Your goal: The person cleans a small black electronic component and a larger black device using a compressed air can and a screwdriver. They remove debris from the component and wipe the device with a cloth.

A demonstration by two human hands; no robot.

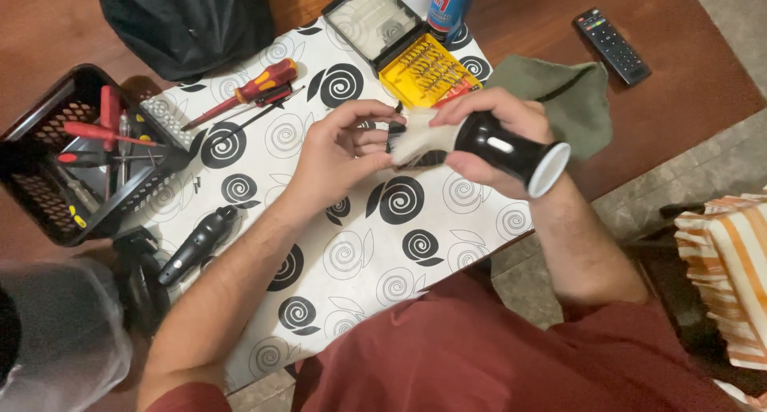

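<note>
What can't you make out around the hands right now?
- Small dark part at the left hand fingertips: too small, hidden by the fingers, head view.
- Front of the black device in the right hand: covered by a white wipe.
- Basket contents: tangled, partly shadowed.
- Spray can: cut off by the top edge.

Can [449, 3]: we see a blue cylinder with a red-and-white label, upright at the table's far edge.
Bit case [407, 46]: we note it open beside the can, yellow tray, clear lid.
Screens: none seen.
</note>
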